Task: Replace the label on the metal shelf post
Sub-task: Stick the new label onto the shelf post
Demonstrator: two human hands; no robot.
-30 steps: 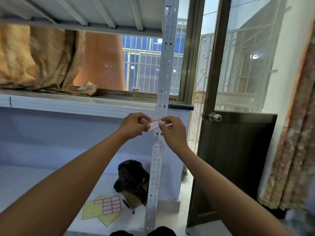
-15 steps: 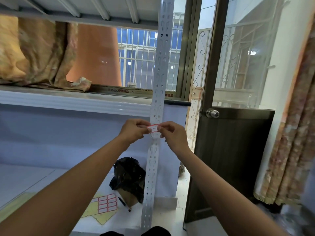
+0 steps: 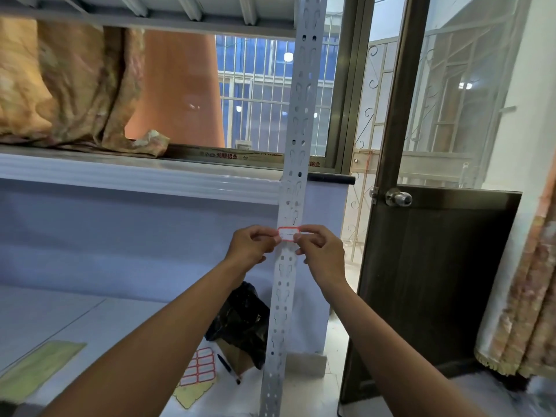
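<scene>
A grey perforated metal shelf post runs from the top of the view down to the floor. A small white label with a red border lies level across the post's front, just below the shelf edge. My left hand pinches the label's left end. My right hand pinches its right end with thumb and forefinger. I cannot tell whether the label is stuck to the post or only held against it.
A sheet of red-bordered labels, a black pen and a black plastic bag lie on the lower shelf. Yellow backing sheets lie there too. A dark door with a round knob stands to the right, a curtain beyond it.
The label has turned from tilted to level across the post. Both hands stayed pinched on its ends; the view shifted slightly.
</scene>
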